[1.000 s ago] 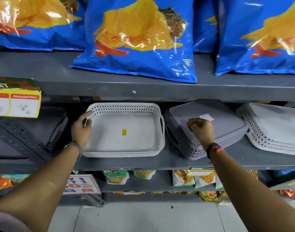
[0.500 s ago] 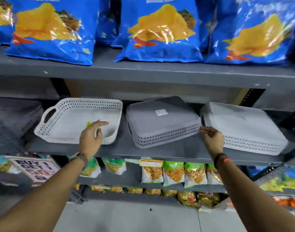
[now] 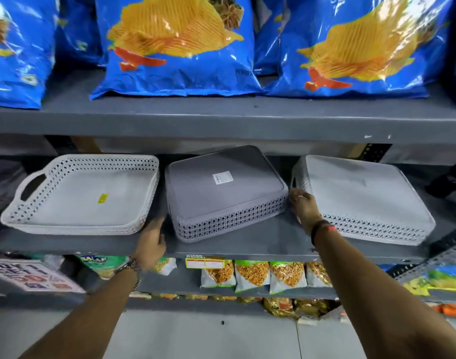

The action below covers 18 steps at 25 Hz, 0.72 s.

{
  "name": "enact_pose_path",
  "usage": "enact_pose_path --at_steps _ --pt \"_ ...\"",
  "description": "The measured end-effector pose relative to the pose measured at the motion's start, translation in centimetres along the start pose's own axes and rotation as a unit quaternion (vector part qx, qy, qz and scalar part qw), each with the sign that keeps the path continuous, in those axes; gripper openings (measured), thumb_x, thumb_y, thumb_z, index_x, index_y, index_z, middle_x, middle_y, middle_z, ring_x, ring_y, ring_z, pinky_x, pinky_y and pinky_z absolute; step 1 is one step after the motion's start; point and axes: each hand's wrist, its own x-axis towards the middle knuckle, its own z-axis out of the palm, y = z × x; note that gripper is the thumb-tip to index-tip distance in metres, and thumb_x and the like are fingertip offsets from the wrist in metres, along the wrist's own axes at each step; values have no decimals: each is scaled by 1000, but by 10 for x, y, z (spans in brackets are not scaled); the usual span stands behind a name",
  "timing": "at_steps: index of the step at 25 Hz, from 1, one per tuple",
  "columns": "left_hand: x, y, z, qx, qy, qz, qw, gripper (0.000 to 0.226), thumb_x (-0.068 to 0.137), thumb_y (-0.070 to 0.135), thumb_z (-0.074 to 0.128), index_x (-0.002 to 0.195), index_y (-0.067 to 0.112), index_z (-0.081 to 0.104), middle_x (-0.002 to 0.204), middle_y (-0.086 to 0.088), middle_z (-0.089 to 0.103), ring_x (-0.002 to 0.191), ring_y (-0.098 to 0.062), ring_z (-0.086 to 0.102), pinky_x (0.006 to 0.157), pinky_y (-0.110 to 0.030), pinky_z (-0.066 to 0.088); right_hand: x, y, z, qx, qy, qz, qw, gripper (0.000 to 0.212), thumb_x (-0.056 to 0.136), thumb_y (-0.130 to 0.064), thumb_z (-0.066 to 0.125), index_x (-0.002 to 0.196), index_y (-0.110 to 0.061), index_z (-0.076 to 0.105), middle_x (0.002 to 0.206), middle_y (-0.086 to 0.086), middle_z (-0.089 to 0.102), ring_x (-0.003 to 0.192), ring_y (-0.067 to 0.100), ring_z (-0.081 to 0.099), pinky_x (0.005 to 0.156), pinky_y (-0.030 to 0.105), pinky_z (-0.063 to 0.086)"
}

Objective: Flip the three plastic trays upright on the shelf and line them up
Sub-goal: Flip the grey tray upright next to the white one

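Observation:
Three perforated plastic trays sit in a row on the grey shelf (image 3: 247, 244). The left white tray (image 3: 74, 200) stands upright and has a yellow sticker inside. The middle grey tray (image 3: 216, 203) lies upside down, slightly skewed, with a white label on its base. The right white tray (image 3: 364, 200) is also upside down. My left hand (image 3: 151, 239) is blurred, fingers apart, in the gap by the grey tray's front left corner. My right hand (image 3: 303, 206) has its fingers curled on the grey tray's right end, between it and the right tray.
Big blue chip bags (image 3: 175, 45) fill the shelf above, whose front edge overhangs the trays. Small snack packets (image 3: 255, 274) hang on the lower shelf. A price sign (image 3: 30, 275) sits at the lower left. Pale floor shows below.
My left hand has left the upright left tray and moved right to the grey tray's left corner. My right hand stays at that tray's right end. The view has shifted closer.

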Motion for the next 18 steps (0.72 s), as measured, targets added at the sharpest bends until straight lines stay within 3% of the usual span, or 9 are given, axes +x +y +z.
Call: enact_pose_path --at_steps 2,6,10,13,15,16,18 --pt "11 1 10 13 -9 -1 1000 62 74 -20 41 134 -4 39 143 -26 38 133 -41 36 111 -37 27 -4 -19 3 56 20 38 997 15 75 -28 56 72 -16 64 78 8 60 77 26 54 73 40 48" --pt "16 -8 24 13 -20 4 1000 60 80 -14 43 135 9 43 148 -15 35 137 -37 31 113 -44 29 5 -21 17 156 13 134 979 40 79 -37 49 104 -12 67 101 12 69 96 31 62 93 45 50" --pt "26 -4 22 -50 -2 -9 999 51 80 -10 55 127 9 53 146 -13 40 136 -34 35 114 -46 28 67 36 11 138 21 141 980 51 54 -47 52 93 -20 72 108 10 71 104 33 64 92 59 49" --pt "31 -7 18 -94 -7 -32 995 69 73 -11 63 135 12 43 142 -10 46 132 -26 41 113 -44 32 94 57 9 174 60 150 971 44 59 -42 48 89 -20 71 106 10 70 99 31 65 88 58 51" --pt "26 -7 16 -111 12 -63 992 72 72 -16 60 136 11 41 136 -12 53 126 -27 48 108 -39 37 46 14 22 181 83 149 969 28 71 -32 45 77 -14 66 85 13 66 82 29 62 73 43 56" --pt "23 -4 15 -120 27 -76 989 68 72 -18 58 134 8 43 131 -14 57 122 -28 52 104 -36 39 20 -8 26 179 97 135 970 25 79 -24 43 71 -12 63 75 11 63 70 28 59 59 30 54" --pt "17 8 9 -131 73 -84 985 56 75 -17 57 127 3 49 121 -19 63 112 -32 58 95 -35 43 -8 -26 25 177 108 96 973 31 86 -11 38 70 -10 65 63 5 63 56 21 56 42 19 44"
